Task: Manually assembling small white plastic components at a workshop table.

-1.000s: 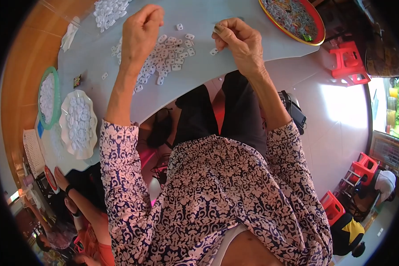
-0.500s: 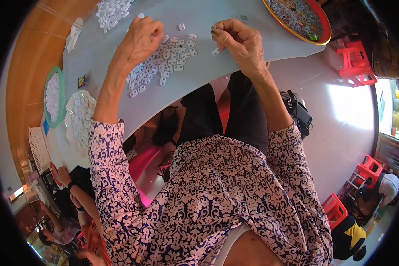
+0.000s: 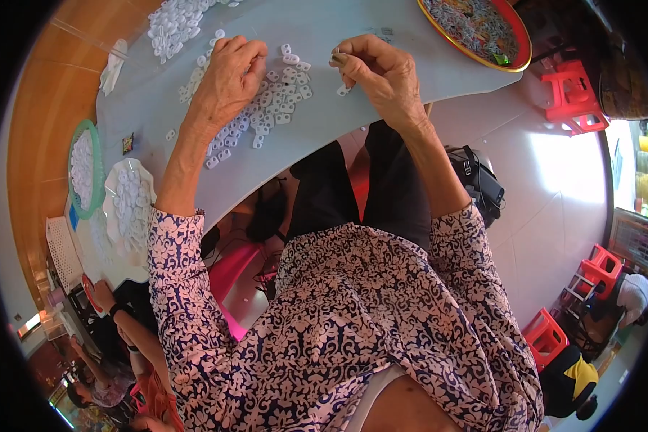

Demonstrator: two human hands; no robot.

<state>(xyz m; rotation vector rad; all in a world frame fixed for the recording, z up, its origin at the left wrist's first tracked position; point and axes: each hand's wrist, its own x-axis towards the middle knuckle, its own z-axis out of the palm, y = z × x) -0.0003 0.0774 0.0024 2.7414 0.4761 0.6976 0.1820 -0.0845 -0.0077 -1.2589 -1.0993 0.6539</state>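
Head view — left hand [image 3: 227, 79] curled, pressed onto small white pieces [image 3: 270, 108]; right hand [image 3: 381, 75] grip pinching a tiny dark piece [image 3: 338, 57].

You sit at a pale grey table [image 3: 281, 155] over a glossy white tiled floor [image 3: 547, 180] washed by daylight from your right. Red plastic stools [image 3: 572, 97] stand about, and a curved orange-brown wooden surface [image 3: 39, 122] lies to your left.
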